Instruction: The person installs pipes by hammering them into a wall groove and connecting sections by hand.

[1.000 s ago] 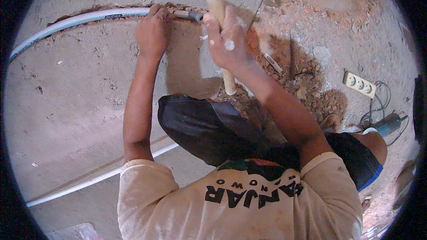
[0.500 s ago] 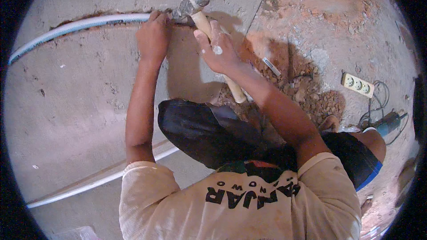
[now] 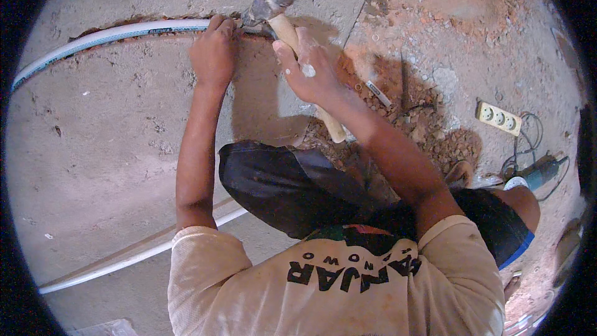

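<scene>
A white pipe [image 3: 149, 28] lies in a rough groove cut into the grey wall, curving in from the left. Where it reaches the groove's upper part, my left hand [image 3: 214, 56] presses against the wall with its fingers closed. What they pinch there, if anything, is hidden; a small greyish bit [image 3: 255, 27] shows in the groove just right of them. My right hand [image 3: 309, 71] grips the wooden handle of a hammer [image 3: 283, 30]. The hammer's dusty metal head is up and to the right of my left hand, close to the groove.
Broken rubble [image 3: 429, 127] covers the ground by my right forearm, with a small whitish stick-like piece [image 3: 378, 94] on it. Further right are a power strip [image 3: 499, 118] and a corded power tool [image 3: 540, 173]. A second white pipe [image 3: 137, 256] runs at lower left.
The hammer and my right hand have shifted only slightly. My left hand stays at the groove by the pipe.
</scene>
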`<state>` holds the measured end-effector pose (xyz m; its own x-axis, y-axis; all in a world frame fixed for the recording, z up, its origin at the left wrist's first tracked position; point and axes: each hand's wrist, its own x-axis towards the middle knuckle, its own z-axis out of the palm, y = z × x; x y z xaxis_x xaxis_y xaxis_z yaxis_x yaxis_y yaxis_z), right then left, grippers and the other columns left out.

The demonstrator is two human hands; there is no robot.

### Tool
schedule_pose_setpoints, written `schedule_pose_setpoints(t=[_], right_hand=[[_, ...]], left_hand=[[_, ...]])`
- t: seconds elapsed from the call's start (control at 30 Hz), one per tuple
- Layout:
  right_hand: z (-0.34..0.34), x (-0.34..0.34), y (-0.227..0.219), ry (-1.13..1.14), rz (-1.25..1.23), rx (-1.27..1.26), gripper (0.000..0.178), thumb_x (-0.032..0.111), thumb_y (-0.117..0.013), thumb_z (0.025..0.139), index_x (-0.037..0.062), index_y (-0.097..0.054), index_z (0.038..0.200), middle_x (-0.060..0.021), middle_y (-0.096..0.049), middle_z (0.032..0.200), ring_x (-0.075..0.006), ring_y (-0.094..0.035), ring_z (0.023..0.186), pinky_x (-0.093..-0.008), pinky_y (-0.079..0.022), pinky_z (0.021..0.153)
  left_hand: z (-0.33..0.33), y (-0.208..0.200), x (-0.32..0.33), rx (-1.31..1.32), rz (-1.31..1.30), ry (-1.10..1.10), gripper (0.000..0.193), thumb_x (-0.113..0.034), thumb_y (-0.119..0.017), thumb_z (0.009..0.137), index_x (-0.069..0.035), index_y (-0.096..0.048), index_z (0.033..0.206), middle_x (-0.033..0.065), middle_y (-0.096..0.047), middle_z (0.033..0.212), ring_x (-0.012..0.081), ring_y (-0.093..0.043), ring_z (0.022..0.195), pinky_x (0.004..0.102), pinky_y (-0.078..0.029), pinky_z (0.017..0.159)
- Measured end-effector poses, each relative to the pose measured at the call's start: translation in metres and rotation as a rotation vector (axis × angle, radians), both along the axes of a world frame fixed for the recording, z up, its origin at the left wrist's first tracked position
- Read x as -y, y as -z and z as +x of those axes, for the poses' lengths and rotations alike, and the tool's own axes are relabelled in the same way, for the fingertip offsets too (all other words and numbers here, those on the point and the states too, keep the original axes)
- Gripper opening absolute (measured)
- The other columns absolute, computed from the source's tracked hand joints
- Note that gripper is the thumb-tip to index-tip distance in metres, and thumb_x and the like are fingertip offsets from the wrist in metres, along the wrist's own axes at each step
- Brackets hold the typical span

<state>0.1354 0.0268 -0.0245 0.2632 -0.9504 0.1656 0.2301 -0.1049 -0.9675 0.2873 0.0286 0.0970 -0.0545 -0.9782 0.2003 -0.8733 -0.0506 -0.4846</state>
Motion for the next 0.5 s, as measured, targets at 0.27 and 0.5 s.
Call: schedule_pose_setpoints(t=[0.27, 0.5], right_hand=[[0.0, -0.014, -0.003, -0.01, 0.053, -0.042, 0.041, 0.037, -0.052, 0.096, -0.0033, -0.046, 0.103, -0.0291, -0.06, 0.076, -0.0491, -0.062, 0.076, -0.0562, -0.046, 0.067], [-0.023, 0.004, -0.009, 0.034, 0.061, -0.084, 0.039, 0.037, -0.056, 0.094, 0.0019, -0.052, 0.111, -0.0242, -0.063, 0.08, -0.0413, -0.062, 0.074, -0.0497, -0.048, 0.066]], left_hand=[[0.007, -0.007, -0.006, -0.03, -0.178, 0.05, 0.023, -0.006, -0.057, 0.083, -0.011, -0.067, 0.102, 0.0042, -0.065, 0.112, 0.0321, -0.068, 0.083, 0.0424, -0.054, 0.068], [0.009, -0.006, -0.009, -0.053, -0.259, 0.077, 0.029, -0.001, -0.058, 0.076, -0.012, -0.067, 0.101, 0.0051, -0.066, 0.11, 0.0327, -0.068, 0.081, 0.0416, -0.054, 0.067]])
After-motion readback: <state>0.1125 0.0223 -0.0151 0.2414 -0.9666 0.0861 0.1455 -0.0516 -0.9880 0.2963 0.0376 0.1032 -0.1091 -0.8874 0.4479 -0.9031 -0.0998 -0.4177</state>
